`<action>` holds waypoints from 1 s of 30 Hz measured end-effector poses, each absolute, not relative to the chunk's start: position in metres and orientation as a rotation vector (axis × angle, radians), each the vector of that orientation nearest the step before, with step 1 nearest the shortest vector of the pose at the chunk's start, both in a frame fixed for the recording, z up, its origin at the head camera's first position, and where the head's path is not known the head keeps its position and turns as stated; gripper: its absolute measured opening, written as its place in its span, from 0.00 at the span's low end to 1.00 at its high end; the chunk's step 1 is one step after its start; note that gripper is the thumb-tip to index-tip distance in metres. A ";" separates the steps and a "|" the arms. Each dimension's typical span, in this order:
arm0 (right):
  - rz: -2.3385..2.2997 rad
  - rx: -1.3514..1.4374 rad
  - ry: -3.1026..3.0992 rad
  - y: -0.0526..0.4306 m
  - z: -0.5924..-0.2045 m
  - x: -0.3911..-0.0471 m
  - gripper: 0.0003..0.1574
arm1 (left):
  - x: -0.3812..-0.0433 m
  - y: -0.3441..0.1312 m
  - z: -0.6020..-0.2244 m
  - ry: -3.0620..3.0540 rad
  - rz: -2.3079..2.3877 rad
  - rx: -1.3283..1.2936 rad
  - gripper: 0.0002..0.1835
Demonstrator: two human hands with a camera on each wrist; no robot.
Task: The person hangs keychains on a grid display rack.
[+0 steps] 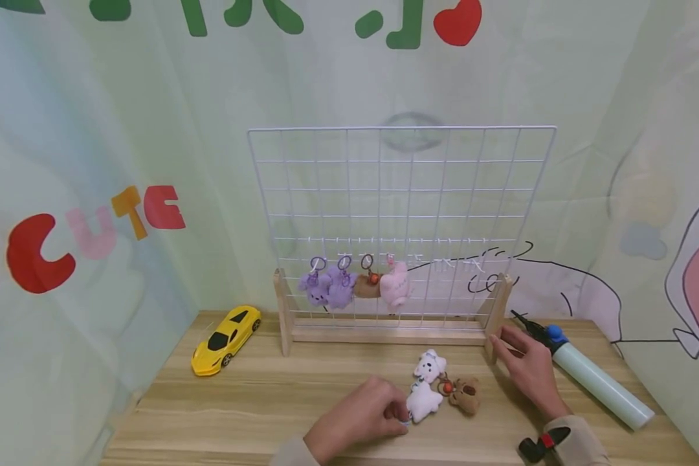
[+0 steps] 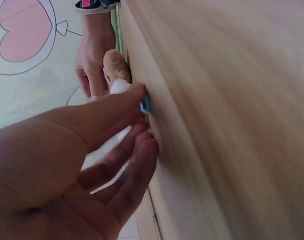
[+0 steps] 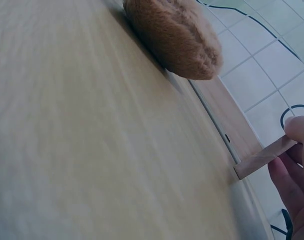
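My left hand [image 1: 364, 411] is low over the table, its fingertips at the light-blue ring [image 2: 145, 105] of a white plush keychain [image 1: 424, 401]. A second white plush keychain [image 1: 430, 367], with a small face, lies just behind it. To their right is a brown bear keychain [image 1: 466, 396] with an orange-red bead; its fur shows large in the right wrist view. My right hand [image 1: 527, 366] grips the right wooden foot [image 3: 264, 159] of the wire grid rack [image 1: 393, 333], thumb on one side and fingers on the other.
Two purple plush keychains [image 1: 329, 287], a brown one [image 1: 367, 286] and a pink one [image 1: 395, 285] hang on the rack's left half; bare white hooks [image 1: 472, 265] continue rightward. A yellow toy car [image 1: 227, 340] stands left. A pale green cylinder with a black nozzle [image 1: 602, 385] lies right.
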State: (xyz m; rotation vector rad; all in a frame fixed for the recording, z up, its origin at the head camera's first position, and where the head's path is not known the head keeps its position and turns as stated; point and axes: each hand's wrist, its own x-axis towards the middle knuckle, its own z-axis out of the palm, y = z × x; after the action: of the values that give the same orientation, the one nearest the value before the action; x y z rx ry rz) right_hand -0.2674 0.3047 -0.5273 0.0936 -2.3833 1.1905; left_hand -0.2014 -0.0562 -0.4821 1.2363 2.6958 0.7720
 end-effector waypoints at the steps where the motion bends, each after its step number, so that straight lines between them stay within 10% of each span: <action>1: 1.187 0.093 -2.386 0.304 -0.527 -0.268 0.25 | -0.201 -0.055 -0.482 2.713 0.753 1.223 0.05; 30: 1.255 0.028 -2.348 0.299 -0.521 -0.265 0.26 | -0.195 -0.048 -0.482 2.858 0.494 1.388 0.11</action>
State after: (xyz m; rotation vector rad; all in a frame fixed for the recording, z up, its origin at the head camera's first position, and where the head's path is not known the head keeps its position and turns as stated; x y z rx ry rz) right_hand -0.2649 0.2989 -0.5211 0.0281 -2.3477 1.2553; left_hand -0.1946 -0.0480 -0.4816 1.3883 2.8578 0.4937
